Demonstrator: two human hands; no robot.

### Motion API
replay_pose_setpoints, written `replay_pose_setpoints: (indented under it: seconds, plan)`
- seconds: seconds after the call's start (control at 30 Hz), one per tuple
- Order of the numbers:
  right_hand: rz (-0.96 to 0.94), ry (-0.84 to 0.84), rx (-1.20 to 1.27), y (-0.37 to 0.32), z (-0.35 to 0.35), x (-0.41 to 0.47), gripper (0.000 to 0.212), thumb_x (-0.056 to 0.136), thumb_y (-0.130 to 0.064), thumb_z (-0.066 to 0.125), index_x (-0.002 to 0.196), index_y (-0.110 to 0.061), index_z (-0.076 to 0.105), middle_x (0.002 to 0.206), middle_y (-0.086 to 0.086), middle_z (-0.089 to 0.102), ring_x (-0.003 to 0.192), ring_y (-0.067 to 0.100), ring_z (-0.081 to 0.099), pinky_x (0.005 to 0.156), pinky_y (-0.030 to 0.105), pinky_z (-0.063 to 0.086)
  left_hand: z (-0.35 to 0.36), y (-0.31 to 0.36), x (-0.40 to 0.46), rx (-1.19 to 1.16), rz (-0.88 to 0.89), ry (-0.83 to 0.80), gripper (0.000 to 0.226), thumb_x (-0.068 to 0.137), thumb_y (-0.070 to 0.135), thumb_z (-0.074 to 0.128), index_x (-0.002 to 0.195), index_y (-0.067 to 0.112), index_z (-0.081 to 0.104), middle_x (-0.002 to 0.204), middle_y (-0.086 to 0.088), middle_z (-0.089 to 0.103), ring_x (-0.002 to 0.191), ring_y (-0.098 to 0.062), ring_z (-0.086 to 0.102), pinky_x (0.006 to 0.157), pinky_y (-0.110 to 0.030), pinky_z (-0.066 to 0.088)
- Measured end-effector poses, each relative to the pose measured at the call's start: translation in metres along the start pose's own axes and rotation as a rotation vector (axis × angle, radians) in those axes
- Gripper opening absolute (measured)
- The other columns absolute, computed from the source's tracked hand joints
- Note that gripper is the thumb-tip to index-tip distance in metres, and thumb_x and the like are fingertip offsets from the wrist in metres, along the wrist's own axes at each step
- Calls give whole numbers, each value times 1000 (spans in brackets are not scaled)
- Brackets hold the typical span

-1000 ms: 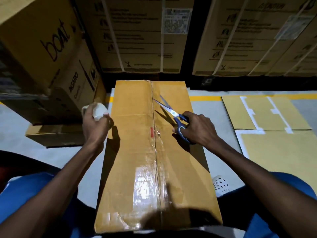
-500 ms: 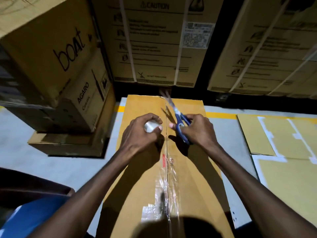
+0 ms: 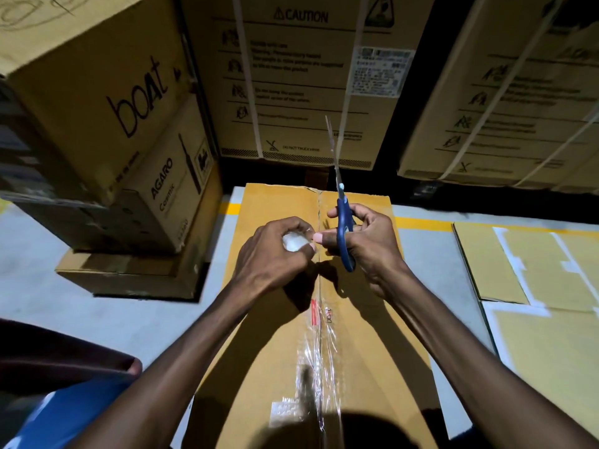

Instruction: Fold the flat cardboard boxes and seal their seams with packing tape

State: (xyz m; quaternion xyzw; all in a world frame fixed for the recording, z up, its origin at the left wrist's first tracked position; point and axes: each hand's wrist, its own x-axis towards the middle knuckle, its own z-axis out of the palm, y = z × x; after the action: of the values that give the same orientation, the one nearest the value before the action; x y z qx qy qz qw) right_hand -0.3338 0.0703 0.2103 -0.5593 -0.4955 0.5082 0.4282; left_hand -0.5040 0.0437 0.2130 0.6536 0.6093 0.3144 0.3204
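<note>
While your two forearms reach out over the one folded cardboard box (image 3: 372, 335) on the floor (image 3: 97, 306), clear packing tape (image 3: 319, 361) covers the near part of its centre seam. Above the untaped stretch, your left hand (image 3: 275, 254) curls round a small whitish tape roll (image 3: 295, 241), and your right hand (image 3: 366, 244) grips one pair of blue-handled scissors (image 3: 343, 228), blades pointing up and away. Two flat cardboard sheets (image 3: 518, 264) lie to the right. Beyond stand two strapped cartons (image 3: 301, 76) and a stack of three boxes (image 3: 107, 102) at left

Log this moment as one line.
left hand: grips tape roll | right hand: holds scissors, blades up | box: seam part-taped
</note>
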Motion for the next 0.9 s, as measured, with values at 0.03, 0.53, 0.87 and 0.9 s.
replay_pose_setpoints:
  seconds: [0.03,0.53,0.87,0.9]
  plan:
    - [1,19,-2,-1,0,0,44,62,-4,92,97,-16,68,94,12,72,83,27,73,81,54,60,-1,2,2,27,-2,-4,29,73,49,60,97,35,67,97,9,70,85,-16,65,72,-42,59]
    - [277,126,220,-19,-3,47,34,74,9,79,97,-8,62,79,15,70,69,27,71,63,60,60,-38,-16,59,-107,-93,-278,77,45,67,85,105,23,67,109,4,65,91,-17,65,66,-25,53]
    - [285,249,250,-6,-47,70,32,72,9,81,91,-12,63,84,14,71,76,26,73,68,51,62,-66,-34,53,-71,-96,-273,98,24,87,74,89,14,77,82,0,77,75,-17,73,58,-23,58]
    - [282,276,241,-2,-50,72,33,71,10,82,89,-11,63,84,15,71,79,28,74,70,55,62,-66,-34,50,-33,-102,-285,106,23,90,71,89,7,77,82,-5,76,76,-22,73,63,-31,60]
